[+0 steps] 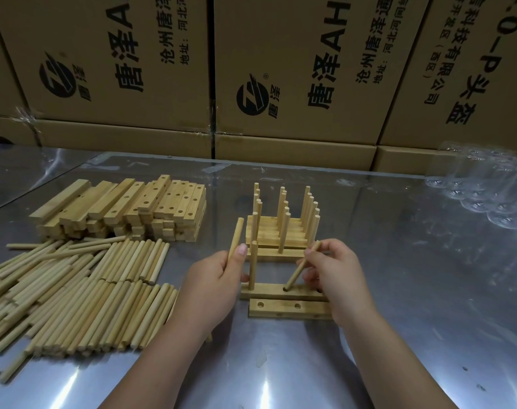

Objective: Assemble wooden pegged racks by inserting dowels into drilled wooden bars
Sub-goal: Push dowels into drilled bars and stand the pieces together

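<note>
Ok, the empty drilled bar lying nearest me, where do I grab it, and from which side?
Take the empty bar at its free left end, coming from above-left: it lies flat, holes up, its right end runs under the right hand, and the bar being pegged sits close behind it.

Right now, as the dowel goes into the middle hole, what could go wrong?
The tilted dowel in the right hand enters the middle hole of the drilled bar at a slant; pushed so, it may jam. The spare dowel in the left hand stands close to the upright dowel and could knock it. The drilled bar may slide on the metal table.
</note>
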